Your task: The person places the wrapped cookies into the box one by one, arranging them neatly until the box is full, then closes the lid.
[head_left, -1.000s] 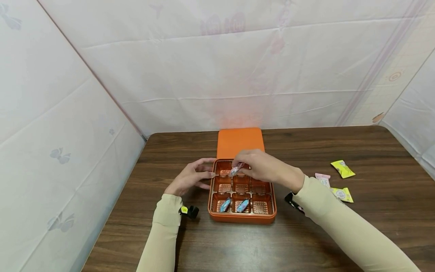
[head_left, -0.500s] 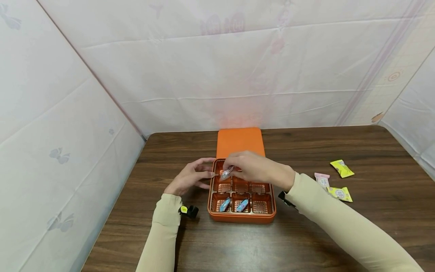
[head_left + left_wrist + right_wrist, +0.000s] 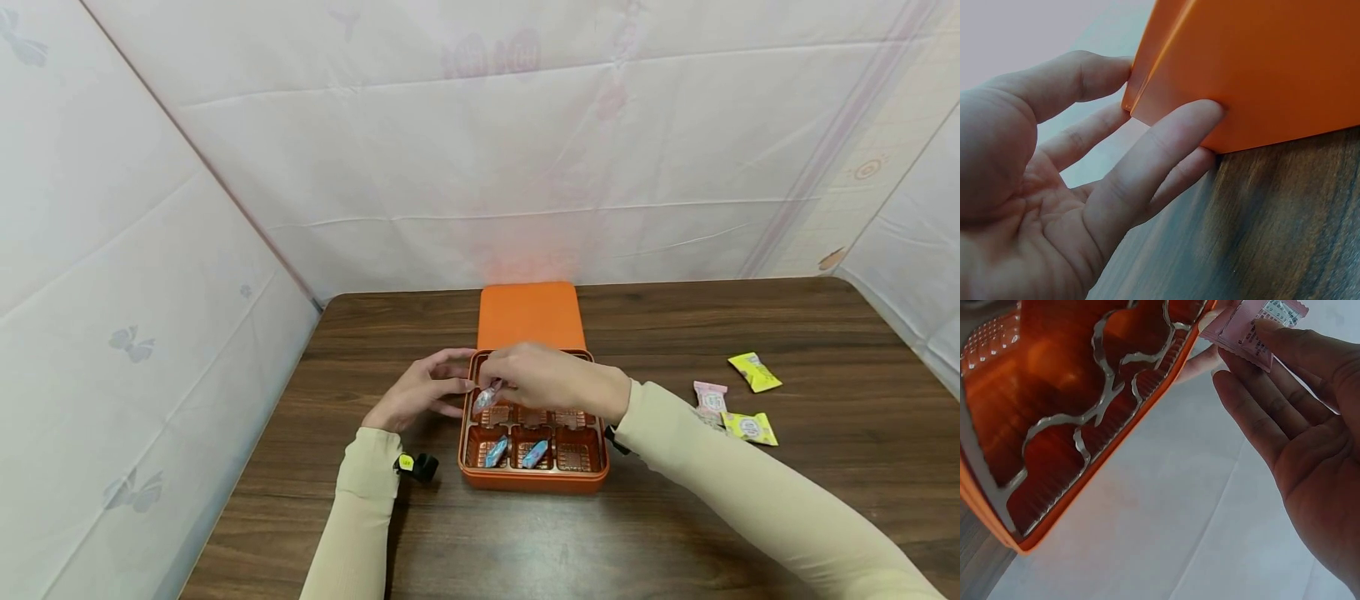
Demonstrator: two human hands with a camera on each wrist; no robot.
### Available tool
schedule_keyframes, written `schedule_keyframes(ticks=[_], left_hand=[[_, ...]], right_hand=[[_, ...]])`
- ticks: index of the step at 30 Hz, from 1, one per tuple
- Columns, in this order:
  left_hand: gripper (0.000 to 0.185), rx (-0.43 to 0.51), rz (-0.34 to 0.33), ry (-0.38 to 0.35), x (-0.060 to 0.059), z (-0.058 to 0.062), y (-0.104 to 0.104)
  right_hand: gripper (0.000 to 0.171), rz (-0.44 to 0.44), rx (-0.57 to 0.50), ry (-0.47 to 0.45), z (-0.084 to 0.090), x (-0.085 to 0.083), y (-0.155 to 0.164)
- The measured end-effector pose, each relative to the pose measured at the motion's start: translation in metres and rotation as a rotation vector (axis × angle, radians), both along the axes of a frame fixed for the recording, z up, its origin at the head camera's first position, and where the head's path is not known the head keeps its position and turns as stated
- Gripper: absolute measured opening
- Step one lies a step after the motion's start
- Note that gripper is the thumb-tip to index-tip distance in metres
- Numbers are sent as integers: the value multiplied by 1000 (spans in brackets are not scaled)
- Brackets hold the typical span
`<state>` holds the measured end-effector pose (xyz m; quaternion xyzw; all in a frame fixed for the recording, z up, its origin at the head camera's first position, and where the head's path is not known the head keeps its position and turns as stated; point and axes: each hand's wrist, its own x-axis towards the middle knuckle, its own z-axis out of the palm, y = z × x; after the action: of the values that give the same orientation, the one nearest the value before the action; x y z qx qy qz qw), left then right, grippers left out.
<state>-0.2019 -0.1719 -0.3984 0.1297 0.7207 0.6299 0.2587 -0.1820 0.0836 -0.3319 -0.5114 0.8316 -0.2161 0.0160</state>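
Two hands at work here, both at the box [image 3: 532,482], which sits on a dark wood table [image 3: 525,542]. R hand [image 3: 536,375] has a pink packet [image 3: 487,397] clamped btw thumb and fingers; R wrist cam shows the thumb right on the wrapper. Packet's over the box's left column, twd the back half, tho I can't tell exactly which slot it's above or if it touches anything in there. L hand [image 3: 423,390] has its fingers apart and fairly straight, tips touching the box's left side. Box is a 3x3 grid fwiw. Front row: one blue packet [image 3: 497,452] in the left slot, another blue packet [image 3: 536,454] in the middle slot, both lying at a slant. Orange lid [image 3: 529,315] is just behind the box. Off to the right on the table, well apart from the box: a second pink packet [image 3: 711,397], a yellow packet [image 3: 751,427] just beside it, and another yellow packet [image 3: 755,372] a bit farther back. Sleeves [image 3: 363,500] are pale, w/ white sheets [image 3: 420,167] behind & at the sides.
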Motion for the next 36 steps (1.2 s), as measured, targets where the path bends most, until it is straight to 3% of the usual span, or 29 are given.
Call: schedule_keyframes(ticks=[13,36], left_hand=[[54,-15,7,5,0,-1,1],[55,-8,3,1,-1,-1,1]], right_hand=[[8,-17,95,-98,-6,3,-9],[10,-75,107,-20,-10,1,-6]])
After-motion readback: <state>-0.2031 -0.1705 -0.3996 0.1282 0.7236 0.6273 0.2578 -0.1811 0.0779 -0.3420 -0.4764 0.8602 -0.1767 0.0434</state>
